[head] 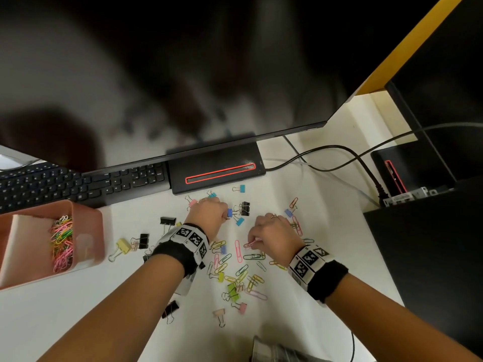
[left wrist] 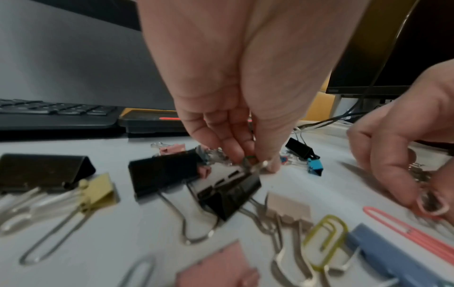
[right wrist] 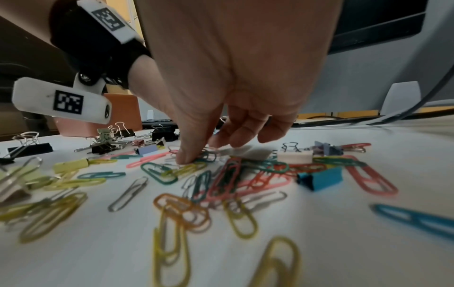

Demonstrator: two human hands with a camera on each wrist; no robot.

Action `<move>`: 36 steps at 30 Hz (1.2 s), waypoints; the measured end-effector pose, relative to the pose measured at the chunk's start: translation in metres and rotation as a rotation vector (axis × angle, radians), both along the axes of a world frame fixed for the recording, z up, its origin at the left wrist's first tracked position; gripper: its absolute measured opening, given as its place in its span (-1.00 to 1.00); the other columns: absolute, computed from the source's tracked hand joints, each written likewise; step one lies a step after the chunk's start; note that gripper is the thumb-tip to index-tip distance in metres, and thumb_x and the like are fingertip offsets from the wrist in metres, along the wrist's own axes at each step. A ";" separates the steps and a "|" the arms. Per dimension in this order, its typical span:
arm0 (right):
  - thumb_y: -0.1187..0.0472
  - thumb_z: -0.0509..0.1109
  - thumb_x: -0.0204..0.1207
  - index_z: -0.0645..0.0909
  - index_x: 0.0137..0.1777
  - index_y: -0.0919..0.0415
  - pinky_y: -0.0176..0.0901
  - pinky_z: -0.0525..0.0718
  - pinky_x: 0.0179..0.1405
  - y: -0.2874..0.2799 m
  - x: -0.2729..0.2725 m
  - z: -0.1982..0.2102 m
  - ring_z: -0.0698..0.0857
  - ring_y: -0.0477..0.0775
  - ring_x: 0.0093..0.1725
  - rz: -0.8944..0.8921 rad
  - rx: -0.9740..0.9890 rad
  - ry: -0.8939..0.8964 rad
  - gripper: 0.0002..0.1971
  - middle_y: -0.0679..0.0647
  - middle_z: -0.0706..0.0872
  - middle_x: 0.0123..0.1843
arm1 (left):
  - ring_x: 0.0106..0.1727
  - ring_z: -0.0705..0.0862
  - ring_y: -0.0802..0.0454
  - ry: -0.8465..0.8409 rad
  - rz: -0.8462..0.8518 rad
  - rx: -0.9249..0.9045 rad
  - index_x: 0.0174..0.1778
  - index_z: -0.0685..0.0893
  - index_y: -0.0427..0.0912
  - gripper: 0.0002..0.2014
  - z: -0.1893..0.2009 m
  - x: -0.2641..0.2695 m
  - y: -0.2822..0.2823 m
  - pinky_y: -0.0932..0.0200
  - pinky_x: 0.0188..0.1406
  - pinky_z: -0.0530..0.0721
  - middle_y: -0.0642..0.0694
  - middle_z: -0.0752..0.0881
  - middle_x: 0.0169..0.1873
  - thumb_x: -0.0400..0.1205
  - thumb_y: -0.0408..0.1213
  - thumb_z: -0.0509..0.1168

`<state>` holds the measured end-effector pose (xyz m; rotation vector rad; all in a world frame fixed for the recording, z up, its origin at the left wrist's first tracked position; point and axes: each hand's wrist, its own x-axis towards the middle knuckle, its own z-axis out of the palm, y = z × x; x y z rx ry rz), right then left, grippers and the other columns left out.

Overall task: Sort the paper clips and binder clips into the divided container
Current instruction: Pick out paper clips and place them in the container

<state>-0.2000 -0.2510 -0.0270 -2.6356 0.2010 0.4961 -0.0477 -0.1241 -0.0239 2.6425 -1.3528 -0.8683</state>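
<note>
Coloured paper clips (head: 236, 267) and binder clips (head: 142, 240) lie scattered on the white desk (head: 78, 309). The pink divided container (head: 88, 226) stands at the left, with paper clips (head: 61, 241) in one compartment. My left hand (head: 225, 216) is down among the binder clips. In the left wrist view it (left wrist: 255, 163) pinches the wire handle of a black binder clip (left wrist: 228, 194) that hangs tilted below it. A small blue binder clip (head: 229, 212) sits beside its fingertips. My right hand (head: 252, 241) pinches a pink paper clip (head: 249, 244) on the desk, with its thumb (right wrist: 186, 157) down in the pile.
A keyboard (head: 65, 184) and a black monitor base (head: 217, 168) lie behind the clips, under a monitor (head: 183, 74). Cables (head: 339, 158) run to black equipment (head: 423, 231) at the right. A metallic object (head: 274, 348) sits at the near edge.
</note>
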 end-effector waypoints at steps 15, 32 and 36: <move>0.18 0.34 0.54 0.72 0.02 0.18 -0.07 0.60 0.07 0.003 -0.004 0.000 0.64 0.09 -0.01 0.029 0.143 -0.016 -0.83 0.09 0.67 0.04 | -0.23 0.60 0.28 0.248 0.263 -0.281 0.07 0.63 -0.02 -0.82 0.031 -0.067 0.093 0.58 -0.22 0.43 0.08 0.67 -0.20 0.56 -0.23 0.35; 0.25 0.34 0.54 0.69 0.00 0.27 -0.04 0.58 0.07 0.030 0.003 0.002 0.58 0.17 0.11 0.182 0.080 -0.035 -0.85 0.16 0.70 0.06 | -0.01 0.66 -0.08 0.175 0.391 -0.067 0.09 0.62 -0.16 -0.79 0.001 -0.077 0.066 0.06 0.01 0.63 -0.15 0.67 0.01 0.57 -0.22 0.32; 0.16 0.30 0.58 0.65 0.08 0.23 -0.08 0.55 0.10 0.030 0.004 0.004 0.59 0.14 0.14 0.085 0.091 0.034 -0.80 0.13 0.70 0.10 | 0.05 0.65 -0.04 0.233 0.377 -0.009 0.17 0.58 -0.12 -0.71 0.003 -0.074 0.069 0.13 0.02 0.59 -0.11 0.68 0.08 0.53 -0.28 0.36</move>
